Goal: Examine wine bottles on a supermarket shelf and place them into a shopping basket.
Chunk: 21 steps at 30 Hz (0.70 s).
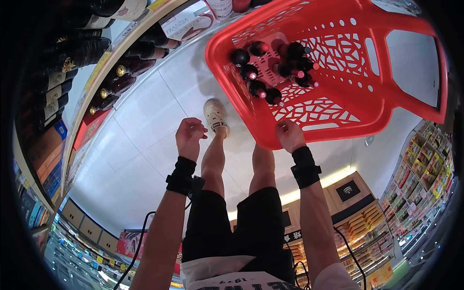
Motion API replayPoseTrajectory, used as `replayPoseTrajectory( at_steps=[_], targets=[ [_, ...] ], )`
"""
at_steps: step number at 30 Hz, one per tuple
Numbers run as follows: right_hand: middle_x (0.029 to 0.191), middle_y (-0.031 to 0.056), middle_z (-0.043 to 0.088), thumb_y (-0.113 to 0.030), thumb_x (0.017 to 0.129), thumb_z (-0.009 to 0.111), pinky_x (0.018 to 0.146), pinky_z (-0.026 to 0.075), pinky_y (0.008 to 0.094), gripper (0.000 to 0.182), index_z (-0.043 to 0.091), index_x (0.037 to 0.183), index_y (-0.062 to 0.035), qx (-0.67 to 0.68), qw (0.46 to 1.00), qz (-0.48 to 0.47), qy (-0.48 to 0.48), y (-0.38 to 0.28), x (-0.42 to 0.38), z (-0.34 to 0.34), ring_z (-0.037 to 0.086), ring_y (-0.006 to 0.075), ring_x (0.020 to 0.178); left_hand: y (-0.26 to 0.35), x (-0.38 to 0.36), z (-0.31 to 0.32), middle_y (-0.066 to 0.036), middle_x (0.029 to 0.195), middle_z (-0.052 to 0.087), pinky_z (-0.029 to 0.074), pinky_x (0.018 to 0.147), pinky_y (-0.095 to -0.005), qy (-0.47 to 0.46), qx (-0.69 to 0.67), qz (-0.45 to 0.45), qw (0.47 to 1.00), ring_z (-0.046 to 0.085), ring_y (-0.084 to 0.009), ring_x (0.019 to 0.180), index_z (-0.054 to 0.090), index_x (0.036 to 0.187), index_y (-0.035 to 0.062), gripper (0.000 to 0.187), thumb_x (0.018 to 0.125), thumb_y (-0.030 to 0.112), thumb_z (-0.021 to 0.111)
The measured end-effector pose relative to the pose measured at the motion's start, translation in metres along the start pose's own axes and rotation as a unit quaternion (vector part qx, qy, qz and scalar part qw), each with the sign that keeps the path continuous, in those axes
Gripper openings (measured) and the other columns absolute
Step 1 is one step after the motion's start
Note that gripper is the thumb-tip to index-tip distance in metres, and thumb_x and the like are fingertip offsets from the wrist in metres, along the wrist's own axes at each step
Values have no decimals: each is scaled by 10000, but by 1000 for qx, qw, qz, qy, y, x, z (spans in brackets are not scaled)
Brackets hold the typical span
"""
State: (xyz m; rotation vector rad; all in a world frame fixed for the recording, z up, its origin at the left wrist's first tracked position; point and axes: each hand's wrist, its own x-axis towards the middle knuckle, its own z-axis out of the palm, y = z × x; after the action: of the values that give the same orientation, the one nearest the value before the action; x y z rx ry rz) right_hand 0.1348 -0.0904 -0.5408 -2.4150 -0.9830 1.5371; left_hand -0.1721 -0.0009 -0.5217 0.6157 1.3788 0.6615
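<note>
Hanging apart, the two bare hands lie in front of the thighs with the red shopping basket ahead and off to the right side. The right hand is clearly the nearer: its curled fingers overlap the basket's near corner, though whether they touch the rim or merely hover above it I cannot tell. The left hand is loosely curled with nothing visible in it, well apart from the basket and near the beige clog on the left foot. The basket's long axis runs roughly crosswise, its handle reaching out at the far right. Inside, dark wine bottles stand clustered toward the handle-less end, capped necks up, several with red tops. Leftward, a curved shelf holds more bottles, and a Franzia box sits beyond the left hand.
</note>
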Motion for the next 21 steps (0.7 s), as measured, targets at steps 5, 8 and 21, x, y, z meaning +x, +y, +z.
replayPoseTrajectory(
  at_steps=[5, 8, 21],
  targets=[
    [878, 168, 714, -250, 877, 624, 789, 548, 409, 250, 672, 1025, -55, -38, 999, 26, 0, -9, 22, -23, 702, 338, 851, -5, 1, 4, -39, 881, 614, 515, 670, -297, 13, 19, -17, 1000, 629, -159, 792, 591, 974, 47, 93, 886, 20, 588],
    [914, 178, 718, -261, 870, 636, 828, 544, 407, 264, 686, 1031, -58, -53, 998, 35, 20, -20, 36, -40, 697, 346, 915, -10, 5, 5, -41, 865, 620, 512, 670, -292, 27, -4, -14, 1000, 626, -157, 774, 595, 964, 44, 83, 887, 13, 590],
    [1023, 209, 704, -314, 851, 644, 901, 516, 438, 317, 679, 1064, -83, -207, 977, 42, 39, -6, 106, -98, 670, 367, 1016, -31, 6, 17, -42, 831, 627, 508, 654, -292, 32, -50, -5, 998, 617, -151, 730, 600, 958, 42, 83, 890, -3, 586]
  ],
)
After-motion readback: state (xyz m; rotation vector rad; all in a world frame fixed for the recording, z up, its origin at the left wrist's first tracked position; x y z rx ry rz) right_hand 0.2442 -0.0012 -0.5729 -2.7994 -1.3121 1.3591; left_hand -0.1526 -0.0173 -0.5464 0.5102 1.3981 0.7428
